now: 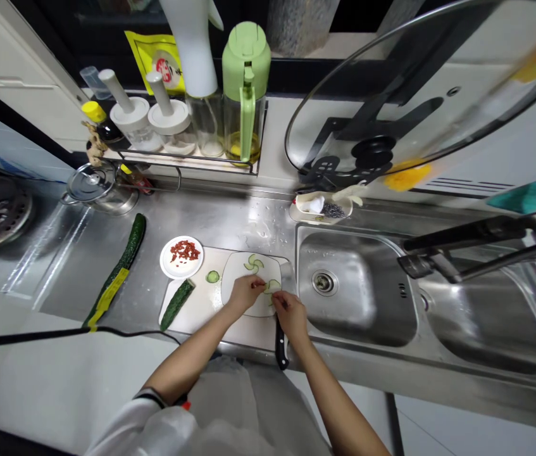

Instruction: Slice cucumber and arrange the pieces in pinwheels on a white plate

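Cucumber slices [254, 264] sit on white plate [232, 275] on cutting board [201, 316]. Far left on the counter: whole cucumber [118, 272]. Then red-bits dish [181, 256], cut cucumber piece [177, 304] and loose slice [212, 276] on the board. Left hand [243, 292] and right hand [290, 315] are close together at the plate's right edge, fingertips on slices; can't tell if they pinch. Knife [281, 348] lies under the right hand. Sink [357, 316] on the right.
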`<state>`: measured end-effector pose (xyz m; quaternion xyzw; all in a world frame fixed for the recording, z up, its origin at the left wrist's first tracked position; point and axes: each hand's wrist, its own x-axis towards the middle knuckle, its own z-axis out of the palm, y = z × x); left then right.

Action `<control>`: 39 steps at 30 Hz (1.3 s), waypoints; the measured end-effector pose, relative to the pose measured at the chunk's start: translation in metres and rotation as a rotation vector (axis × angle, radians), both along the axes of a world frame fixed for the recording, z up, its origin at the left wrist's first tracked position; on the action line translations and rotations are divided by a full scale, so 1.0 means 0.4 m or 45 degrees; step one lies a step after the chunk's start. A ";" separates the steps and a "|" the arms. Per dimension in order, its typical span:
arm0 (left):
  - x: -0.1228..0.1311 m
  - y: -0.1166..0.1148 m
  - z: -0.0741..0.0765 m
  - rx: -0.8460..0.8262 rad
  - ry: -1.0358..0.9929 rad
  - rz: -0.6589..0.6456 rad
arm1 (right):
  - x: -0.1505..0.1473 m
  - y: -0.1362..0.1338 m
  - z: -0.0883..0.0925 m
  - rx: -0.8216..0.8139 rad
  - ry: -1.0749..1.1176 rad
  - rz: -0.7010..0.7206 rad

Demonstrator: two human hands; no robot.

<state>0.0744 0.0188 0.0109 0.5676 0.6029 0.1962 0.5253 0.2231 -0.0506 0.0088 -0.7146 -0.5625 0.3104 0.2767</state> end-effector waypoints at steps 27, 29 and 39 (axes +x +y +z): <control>0.037 0.035 -0.038 0.479 0.503 -0.428 | -0.041 0.058 0.023 -0.257 -0.626 0.074; 0.038 0.033 -0.039 0.503 0.532 -0.429 | -0.044 0.059 0.026 -0.275 -0.650 0.078; 0.040 0.024 -0.063 0.648 0.565 -0.390 | -0.051 0.055 0.023 -0.260 -0.749 0.112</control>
